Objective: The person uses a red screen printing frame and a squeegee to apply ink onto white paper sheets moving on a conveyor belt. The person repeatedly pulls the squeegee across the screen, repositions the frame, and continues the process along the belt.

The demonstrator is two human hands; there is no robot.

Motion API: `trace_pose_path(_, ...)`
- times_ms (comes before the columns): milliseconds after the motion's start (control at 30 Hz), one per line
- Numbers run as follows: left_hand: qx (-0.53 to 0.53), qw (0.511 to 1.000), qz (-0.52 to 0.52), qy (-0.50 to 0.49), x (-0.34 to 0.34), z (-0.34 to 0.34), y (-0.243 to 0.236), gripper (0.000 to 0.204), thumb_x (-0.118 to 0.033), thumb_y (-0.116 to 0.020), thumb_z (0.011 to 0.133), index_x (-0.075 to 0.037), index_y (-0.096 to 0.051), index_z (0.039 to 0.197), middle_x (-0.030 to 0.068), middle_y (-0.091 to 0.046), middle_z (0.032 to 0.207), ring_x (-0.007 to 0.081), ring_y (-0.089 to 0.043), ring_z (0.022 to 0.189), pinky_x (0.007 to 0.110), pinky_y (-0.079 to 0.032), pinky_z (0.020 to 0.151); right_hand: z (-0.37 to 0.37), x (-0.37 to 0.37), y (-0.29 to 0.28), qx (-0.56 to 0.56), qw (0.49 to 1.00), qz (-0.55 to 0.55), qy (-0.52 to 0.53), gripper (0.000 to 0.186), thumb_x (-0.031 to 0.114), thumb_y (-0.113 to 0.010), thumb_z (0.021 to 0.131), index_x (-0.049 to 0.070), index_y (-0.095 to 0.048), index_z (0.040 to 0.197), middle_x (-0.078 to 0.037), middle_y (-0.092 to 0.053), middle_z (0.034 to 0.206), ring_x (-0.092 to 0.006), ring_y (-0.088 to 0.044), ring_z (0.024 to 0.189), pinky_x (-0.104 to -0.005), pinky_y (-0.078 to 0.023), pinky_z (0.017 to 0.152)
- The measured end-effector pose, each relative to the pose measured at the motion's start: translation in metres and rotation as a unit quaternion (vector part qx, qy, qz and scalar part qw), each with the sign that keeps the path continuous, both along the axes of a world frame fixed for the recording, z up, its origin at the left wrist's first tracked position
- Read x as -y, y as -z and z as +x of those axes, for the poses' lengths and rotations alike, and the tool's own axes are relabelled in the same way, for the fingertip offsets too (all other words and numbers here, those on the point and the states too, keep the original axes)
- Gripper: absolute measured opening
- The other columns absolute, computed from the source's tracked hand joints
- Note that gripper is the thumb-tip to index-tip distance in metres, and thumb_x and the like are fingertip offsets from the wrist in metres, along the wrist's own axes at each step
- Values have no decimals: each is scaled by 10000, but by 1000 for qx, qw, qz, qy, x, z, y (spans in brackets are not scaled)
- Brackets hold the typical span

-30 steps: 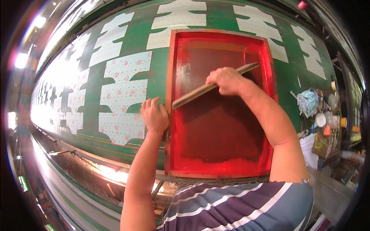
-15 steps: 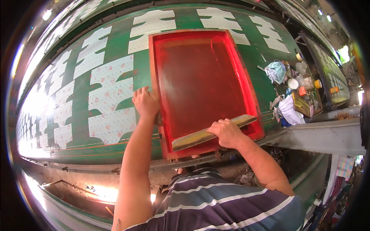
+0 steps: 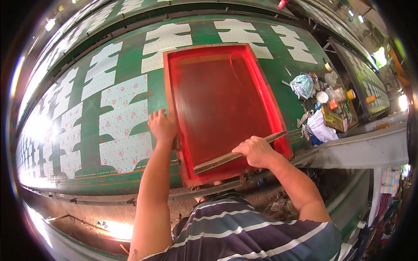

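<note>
A screen printing frame (image 3: 167, 89) with a red-stained wooden rim and dark red mesh lies on the green table. My right hand (image 3: 257, 151) is closed over the middle of a long wooden squeegee (image 3: 213, 162), which spans the near end of the mesh at a slant. Against the frame's left side, my left hand (image 3: 163, 126) has its fingers curled by the outer edge; its thumb is hidden. Red ink coats the inner walls, thickest along the right one. White fabric pieces with a small floral print (image 3: 124, 124) lie flat just left of the frame.
More cut fabric pieces (image 3: 167, 37) lie in rows across the green table (image 3: 89, 150). Bundled rags (image 3: 301, 85), a white cloth (image 3: 321, 126), tape rolls and cups clutter the right end. A grey metal beam (image 3: 361, 148) runs along the near right.
The squeegee is tipped, showing a narrower face, while my right hand keeps its grip. My view has shifted slightly, so the frame and table sit lower. My left hand stays at the frame's side.
</note>
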State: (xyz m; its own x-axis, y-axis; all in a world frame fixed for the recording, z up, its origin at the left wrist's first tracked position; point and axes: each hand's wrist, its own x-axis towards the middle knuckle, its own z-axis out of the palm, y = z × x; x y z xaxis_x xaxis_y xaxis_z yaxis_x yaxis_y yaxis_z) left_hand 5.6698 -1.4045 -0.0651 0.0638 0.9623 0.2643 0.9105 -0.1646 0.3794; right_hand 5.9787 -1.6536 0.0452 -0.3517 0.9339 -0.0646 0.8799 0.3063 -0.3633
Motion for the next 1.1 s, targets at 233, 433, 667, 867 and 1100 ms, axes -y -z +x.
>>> trace_pose_path(233, 15, 999, 36, 4, -2, -2, 5, 331, -196, -645, 994, -57, -774, 1265, 163, -752, 1241, 399, -636, 1251, 545, -487, 1071, 46, -90, 3, -41, 999, -16, 2, 409, 33, -674, 866, 202, -853, 1192, -114, -835, 1042, -353, -794, 1012, -514, -637, 894)
trace_pose_path(433, 37, 998, 54, -1, 1, -1, 2, 294, -120, -684, 958, -56, -757, 1235, 168, -741, 1222, 411, -639, 1219, 542, -494, 1068, 94, -247, 23, -62, 972, 225, 20, 392, -25, -618, 921, 117, -820, 1225, -107, -843, 1185, -336, -785, 1101, -503, -597, 929)
trace_pose_path(667, 38, 998, 39, -19, 3, 1, -5, 291, -73, -704, 935, -47, -747, 1222, 174, -729, 1217, 416, -636, 1216, 540, -491, 1081, 132, -422, 71, 10, 947, 317, 56, 402, 22, -572, 945, 163, -838, 1212, -77, -842, 1135, -307, -785, 1024, -464, -602, 893)
trace_pose_path(867, 35, 999, 23, -16, 2, 2, -7, 293, -50, -702, 940, -36, -743, 1230, 191, -725, 1216, 433, -634, 1213, 548, -489, 1089, 158, -486, 95, 32, 962, 261, 77, 452, 27, -588, 938, 201, -840, 1270, -110, -842, 1156, -344, -794, 1104, -475, -633, 972)
trace_pose_path(1100, 35, 999, 17, 9, 2, 0, -8, 284, -24, -683, 951, -20, -728, 1231, 202, -730, 1215, 442, -637, 1196, 557, -493, 1078, 166, -484, 60, 51, 989, 88, 109, 341, 183, -647, 923, 202, -843, 1201, -144, -838, 1192, -392, -794, 1126, -554, -634, 966)
